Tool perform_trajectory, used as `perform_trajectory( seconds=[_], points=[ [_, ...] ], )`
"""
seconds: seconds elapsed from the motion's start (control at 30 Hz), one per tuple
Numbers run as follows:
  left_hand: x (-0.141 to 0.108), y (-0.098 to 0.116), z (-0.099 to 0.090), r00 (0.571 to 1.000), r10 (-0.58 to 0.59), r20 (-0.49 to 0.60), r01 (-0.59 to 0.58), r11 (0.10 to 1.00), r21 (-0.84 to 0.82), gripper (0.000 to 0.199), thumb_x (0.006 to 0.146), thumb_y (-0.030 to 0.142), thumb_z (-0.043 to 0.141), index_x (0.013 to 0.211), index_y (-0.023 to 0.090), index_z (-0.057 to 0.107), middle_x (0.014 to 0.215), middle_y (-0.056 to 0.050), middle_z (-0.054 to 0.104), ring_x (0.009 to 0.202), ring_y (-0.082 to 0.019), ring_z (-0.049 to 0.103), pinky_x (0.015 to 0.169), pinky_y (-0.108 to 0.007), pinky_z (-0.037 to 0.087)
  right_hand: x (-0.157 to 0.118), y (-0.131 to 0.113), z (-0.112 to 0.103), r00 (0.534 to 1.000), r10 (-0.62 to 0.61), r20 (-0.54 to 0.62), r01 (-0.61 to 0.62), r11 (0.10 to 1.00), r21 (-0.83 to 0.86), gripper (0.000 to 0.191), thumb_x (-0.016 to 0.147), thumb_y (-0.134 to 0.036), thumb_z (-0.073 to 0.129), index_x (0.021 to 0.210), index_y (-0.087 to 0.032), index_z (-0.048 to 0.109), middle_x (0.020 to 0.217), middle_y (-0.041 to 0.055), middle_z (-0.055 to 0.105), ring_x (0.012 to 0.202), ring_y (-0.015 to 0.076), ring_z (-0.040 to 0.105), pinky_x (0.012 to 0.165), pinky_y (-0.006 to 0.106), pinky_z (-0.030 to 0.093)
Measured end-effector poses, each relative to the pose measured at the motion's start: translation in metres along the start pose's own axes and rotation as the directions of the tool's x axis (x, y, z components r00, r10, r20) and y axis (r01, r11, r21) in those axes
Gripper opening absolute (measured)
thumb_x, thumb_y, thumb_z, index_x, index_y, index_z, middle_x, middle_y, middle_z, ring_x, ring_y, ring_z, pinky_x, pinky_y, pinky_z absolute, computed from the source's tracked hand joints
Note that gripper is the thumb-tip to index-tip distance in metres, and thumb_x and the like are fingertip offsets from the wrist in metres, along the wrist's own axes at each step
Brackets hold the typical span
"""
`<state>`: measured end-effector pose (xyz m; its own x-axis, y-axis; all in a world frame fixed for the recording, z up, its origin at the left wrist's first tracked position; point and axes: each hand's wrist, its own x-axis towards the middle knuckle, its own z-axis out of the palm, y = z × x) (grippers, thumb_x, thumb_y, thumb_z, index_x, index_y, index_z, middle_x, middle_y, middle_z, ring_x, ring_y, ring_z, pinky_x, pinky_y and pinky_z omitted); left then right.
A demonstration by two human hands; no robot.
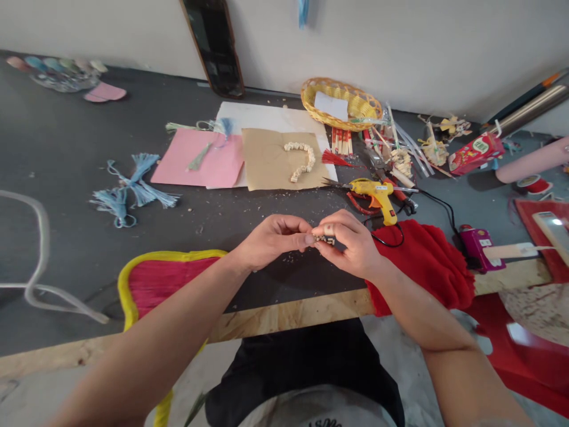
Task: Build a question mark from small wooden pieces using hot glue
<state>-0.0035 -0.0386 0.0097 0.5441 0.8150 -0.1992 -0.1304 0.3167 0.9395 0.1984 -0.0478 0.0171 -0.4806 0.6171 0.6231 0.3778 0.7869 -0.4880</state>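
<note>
My left hand [282, 240] and my right hand [349, 243] meet fingertip to fingertip above the front of the dark table. Pinched between them is a small piece with pale and dark bits [324, 239]; its kind is too small to make out, and the fingers cover part of it. Beyond the hands, a curved row of cream-coloured small pieces [311, 157] lies on a brown paper sheet [264, 163]. To the right of the paper rests a yellow hot glue gun [377, 194]. Pale crumbs are scattered on the table around my hands.
A red cloth [422, 261] lies right of my hands. Behind stand a yellow woven basket [342, 95] and a leaning phone [216, 47]. Light-blue tassels [137, 181] and pink paper [195, 160] are at left. A red drink carton [476, 153] and purple box [480, 252] sit at right.
</note>
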Motion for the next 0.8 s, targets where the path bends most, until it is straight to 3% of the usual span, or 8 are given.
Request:
perform_trajectory(
  seconds=[0.43,0.63,0.8],
  points=[
    [-0.0002,0.0004,0.0021,1.000,0.012,-0.011,-0.013,0.995,-0.102,0.026,0.072,0.038,0.082,0.075,0.014,0.075,0.064,-0.001,0.065,0.062,-0.009,0.055,0.062,-0.021,0.043,0.0002,0.0003,-0.0012,0.999,-0.018,-0.038,0.018,1.000,0.017,0.028,0.085,-0.017,0.070,0.111,-0.021,0.061,0.096,0.0072,0.068,0.086,0.0183,0.064,0.076,0.036,0.058],
    [-0.0007,-0.0001,0.0009,1.000,0.025,0.006,-0.024,0.995,-0.097,0.025,0.071,0.037,0.083,0.072,0.013,0.075,0.066,-0.002,0.065,0.064,-0.010,0.055,0.063,-0.022,0.043,0.0016,-0.0007,0.0007,0.997,-0.060,-0.037,0.061,0.998,0.013,0.018,0.087,-0.018,0.069,0.103,-0.021,0.062,0.090,0.0053,0.069,0.082,0.0175,0.065,0.073,0.034,0.058],
    [-0.0021,0.0005,0.0004,0.999,0.019,0.042,-0.014,0.993,-0.118,0.027,0.076,0.040,0.079,0.076,0.013,0.076,0.065,-0.002,0.065,0.064,-0.010,0.055,0.062,-0.022,0.042,0.0008,-0.0020,0.0000,0.999,0.010,-0.041,-0.007,0.998,0.070,0.022,0.087,-0.020,0.068,0.108,-0.022,0.062,0.094,0.0067,0.068,0.085,0.0177,0.065,0.075,0.035,0.058]
  ],
)
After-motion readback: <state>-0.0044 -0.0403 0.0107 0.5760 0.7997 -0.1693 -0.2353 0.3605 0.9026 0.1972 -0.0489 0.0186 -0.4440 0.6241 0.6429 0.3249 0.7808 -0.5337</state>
